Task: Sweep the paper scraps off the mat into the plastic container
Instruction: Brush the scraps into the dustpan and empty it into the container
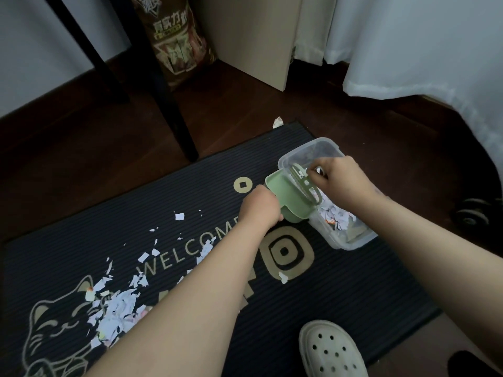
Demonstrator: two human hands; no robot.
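A perforated pale foam clog (332, 349) stands at the near edge of the black ribbed mat (340, 308), and torn white paper scraps (117, 314) lie heaped toward its near left corner over a printed cat outline. The left hand (260, 206) clenches the handle of a smooth green dustpan (285, 194) tipped against the clear rectangular plastic container (351, 240) at the mat's far right edge, scraps already inside; the right hand (340, 180) grips a small green brush (302, 183) over it. Beyond lie dark wooden floor (109, 159), black table legs (174, 104) and a white curtain (422, 50).

A black furniture leg (174, 118) and a printed brown bag (177, 42) stand beyond the left hand (260, 204); a pale clog (330, 349) sits nearer than the right hand (343, 180), what may be a dumbbell (472, 214) to its right.
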